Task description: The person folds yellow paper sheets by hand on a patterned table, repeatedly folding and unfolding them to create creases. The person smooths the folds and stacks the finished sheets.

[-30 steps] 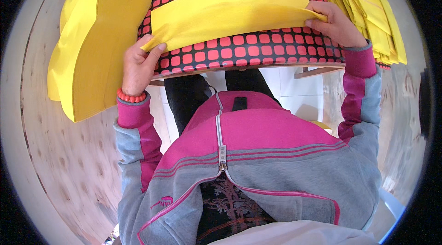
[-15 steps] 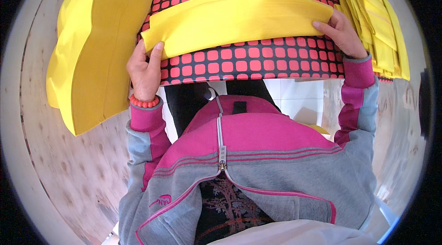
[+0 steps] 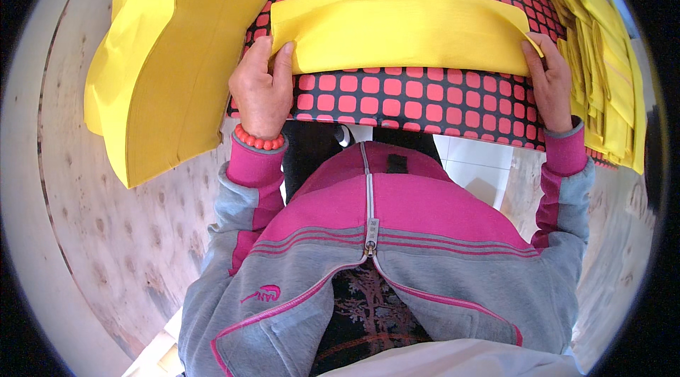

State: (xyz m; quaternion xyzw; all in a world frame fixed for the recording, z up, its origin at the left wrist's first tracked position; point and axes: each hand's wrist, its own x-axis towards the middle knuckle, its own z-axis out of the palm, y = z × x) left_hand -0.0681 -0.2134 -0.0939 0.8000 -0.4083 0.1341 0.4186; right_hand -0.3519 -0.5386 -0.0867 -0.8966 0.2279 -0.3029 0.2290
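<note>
A long yellow strip of folded fabric (image 3: 404, 29) lies across the work surface, slightly bowed. My left hand (image 3: 262, 90) pinches its left end, thumb on top near the lower corner and the fingers partly hidden. At the opposite end, my right hand (image 3: 552, 85) grips the lower right corner between thumb and fingers, and the cloth curls up there. Between the two hands the strip looks smooth. Its ends show fairly straight edges.
The surface has a black cover with pink-red squares (image 3: 425, 99). A large yellow cloth (image 3: 159, 72) hangs over its left side. Folded yellow pieces (image 3: 602, 58) are stacked along the right. Wooden boards (image 3: 152, 249) stand beyond, at left and right; pale floor tiles (image 3: 471, 157) show below.
The stepped, uneven ends of the strip have become straighter. My right hand has shifted its hold to the lower corner. The whole view has shifted somewhat.
</note>
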